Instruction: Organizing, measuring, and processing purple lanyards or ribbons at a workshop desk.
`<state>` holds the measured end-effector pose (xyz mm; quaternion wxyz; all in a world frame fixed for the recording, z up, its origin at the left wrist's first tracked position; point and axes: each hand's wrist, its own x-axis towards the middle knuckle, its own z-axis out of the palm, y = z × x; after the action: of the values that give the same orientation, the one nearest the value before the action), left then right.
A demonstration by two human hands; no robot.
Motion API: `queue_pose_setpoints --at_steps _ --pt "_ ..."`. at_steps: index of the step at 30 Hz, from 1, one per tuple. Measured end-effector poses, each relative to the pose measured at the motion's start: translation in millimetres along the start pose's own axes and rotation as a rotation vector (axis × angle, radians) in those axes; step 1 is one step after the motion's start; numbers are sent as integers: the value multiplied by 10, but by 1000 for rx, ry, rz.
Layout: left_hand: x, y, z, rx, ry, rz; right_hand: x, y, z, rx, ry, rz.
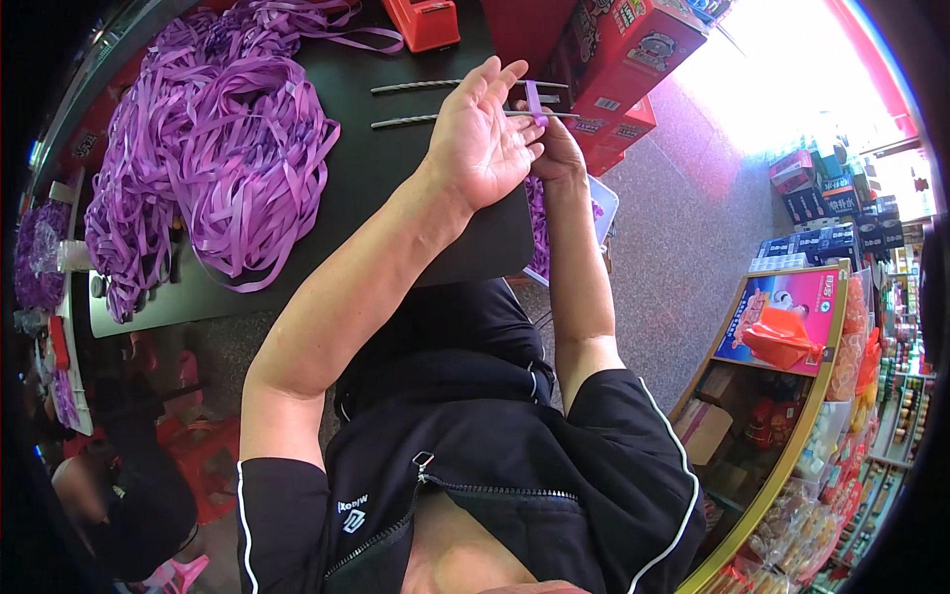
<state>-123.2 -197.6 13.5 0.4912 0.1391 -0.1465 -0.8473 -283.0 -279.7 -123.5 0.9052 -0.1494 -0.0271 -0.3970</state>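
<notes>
Two thin twisted metal rods [404,120] stick out over the dark table, side by side. Near their right ends a short purple ribbon [534,103] passes across both rods. My right hand [560,148] is closed at that ribbon, its fingertips partly hidden behind it and the rods. Beside it, my left hand [480,144] has its palm turned up and its fingers stretched out over the rods, covering their middle part. Nothing shows in the left palm; whether its fingertips touch the ribbon, I cannot tell.
A big heap of purple ribbon [247,148] covers the left of the dark table [386,188]. A red tool-like block [426,22] stands at the far edge, red boxes [633,49] at the far right. A white bin [606,198] with purple ribbon sits below. Another person [139,495] is lower left.
</notes>
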Motion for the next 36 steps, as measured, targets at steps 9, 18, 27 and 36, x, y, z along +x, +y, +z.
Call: queue_pose_setpoints --at_steps 9,18,27,36 --pt "5 -10 20 -6 -2 -7 -69 -218 124 -226 147 79" --pt "-1 2 -3 -20 -12 -7 -128 -388 306 -547 189 -10" --pt "-14 -4 11 -36 4 -10 -215 -331 395 -409 225 -80" --pt "2 8 -7 -22 7 -11 -261 -462 688 -873 666 -73"
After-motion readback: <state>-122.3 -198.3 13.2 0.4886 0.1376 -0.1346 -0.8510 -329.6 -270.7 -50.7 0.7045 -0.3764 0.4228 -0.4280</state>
